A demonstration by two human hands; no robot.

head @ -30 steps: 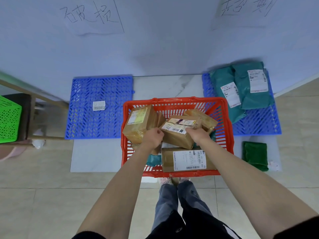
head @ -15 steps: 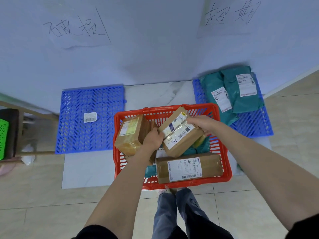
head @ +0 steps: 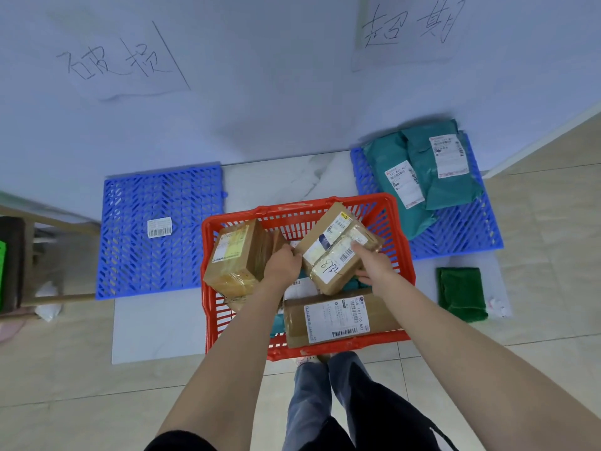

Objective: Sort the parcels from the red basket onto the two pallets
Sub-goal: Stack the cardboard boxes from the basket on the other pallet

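Observation:
A red basket stands on the floor between two blue pallets. Above it I hold a taped brown box with labels and "8732" written on it; my left hand grips its left side and my right hand grips its right side. Inside the basket, a brown box leans at the left and a long flat box lies at the front. The left pallet carries only a small barcode label. The right pallet holds two teal mailer bags.
A folded green cloth lies right of the basket. Two handwritten paper signs hang on the wall above the pallets. A wooden frame and a dark object stand at the left edge. My legs are below the basket.
The taped box has been lifted out of the basket and turned, its handwritten side now up. My right hand has shifted from its far end to its near right side.

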